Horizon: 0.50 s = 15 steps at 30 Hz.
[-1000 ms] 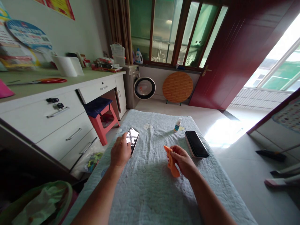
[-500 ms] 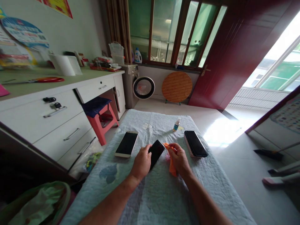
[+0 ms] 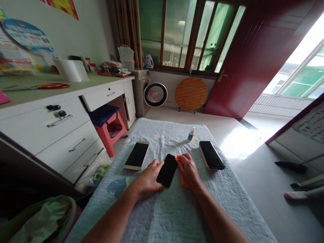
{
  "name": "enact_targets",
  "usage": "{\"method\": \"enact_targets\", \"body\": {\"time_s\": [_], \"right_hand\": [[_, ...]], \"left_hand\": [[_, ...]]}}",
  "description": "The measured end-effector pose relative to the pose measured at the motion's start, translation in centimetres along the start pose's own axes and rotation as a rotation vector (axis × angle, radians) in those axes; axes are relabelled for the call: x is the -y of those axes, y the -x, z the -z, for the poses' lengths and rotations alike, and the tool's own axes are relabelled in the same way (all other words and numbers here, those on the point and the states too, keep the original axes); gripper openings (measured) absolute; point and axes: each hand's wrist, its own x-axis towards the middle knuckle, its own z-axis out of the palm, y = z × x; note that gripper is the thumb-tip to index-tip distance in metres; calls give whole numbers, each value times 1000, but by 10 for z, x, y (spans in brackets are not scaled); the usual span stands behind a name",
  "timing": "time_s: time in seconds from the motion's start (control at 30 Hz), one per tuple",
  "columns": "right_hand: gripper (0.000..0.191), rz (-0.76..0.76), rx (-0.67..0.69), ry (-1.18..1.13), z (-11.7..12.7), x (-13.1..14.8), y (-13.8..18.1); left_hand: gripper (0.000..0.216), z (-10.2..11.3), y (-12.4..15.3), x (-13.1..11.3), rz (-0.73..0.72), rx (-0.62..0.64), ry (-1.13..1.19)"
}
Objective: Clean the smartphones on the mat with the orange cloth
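My left hand [image 3: 150, 176] grips a black smartphone [image 3: 167, 170] by its left side, its dark screen facing up. At the phone's upper right edge, my right hand [image 3: 188, 170] pinches an orange cloth [image 3: 184, 181], part of which hangs below the fingers. Left of my hands lies a gold-and-white smartphone [image 3: 137, 155] with a dark screen. To the right, a black phone [image 3: 212, 155] rests on top of something pale pink. A small spray bottle [image 3: 191, 135] with a blue label stands upright beyond my hands.
A pale blue quilted cover [image 3: 162, 216] spreads under everything. On the left are a white desk [image 3: 63, 116] with drawers and a red stool [image 3: 110, 133]. Farther back stand a washing machine [image 3: 140, 86] with its door open and a round wooden tabletop [image 3: 191, 94].
The held phone has turned to face up more fully, and my left hand has shifted left and lower around its side. My right hand with the cloth has moved slightly left against its edge.
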Motion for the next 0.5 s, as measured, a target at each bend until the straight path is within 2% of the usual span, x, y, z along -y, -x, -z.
{"method": "enact_targets", "body": {"time_s": [0.17, 0.3, 0.5], "right_hand": [[26, 21, 102, 45, -1, 1, 0], [28, 59, 145, -8, 0, 5, 3], [29, 203, 293, -57, 3, 23, 15]], "left_hand": [[75, -3, -3, 0, 24, -39, -12], [68, -6, -5, -4, 50, -95, -29], [63, -11, -7, -4, 46, -149, -53]]}}
